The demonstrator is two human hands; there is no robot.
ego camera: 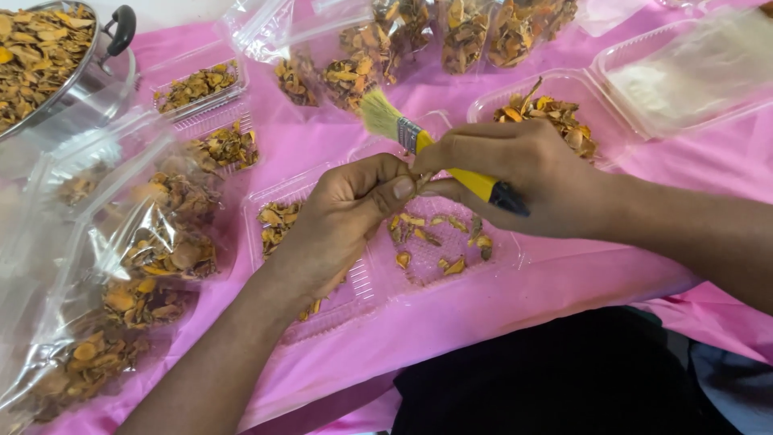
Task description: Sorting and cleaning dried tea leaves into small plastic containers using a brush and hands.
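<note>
Hands: we see the left hand and the right hand meeting above a clear tray on the pink cloth.
Left hand: fingers curled, thumb and forefinger pinched shut on a small dried slice that is barely visible between the fingertips.
Right hand: closed around the yellow handle of a brush, its fingertips also touching the slice; the bristles point up and away, toward the bags.
Slice: held in the air between both hands, over the tray that holds about 8 loose slices.
Risk 1: we judge the slice could slip, since only fingertips grip it; it would likely fall into the tray, or onto the cloth if the hands drift.
Risk 2: the brush sits loosely across the right palm while those fingers are busy, so it could tip and drop.
Risk 3: the bristles stand near the open bags, and a swing could flick dust or pieces there.
Nearby: more filled trays, bags at left, a pot full of slices at far left.
</note>
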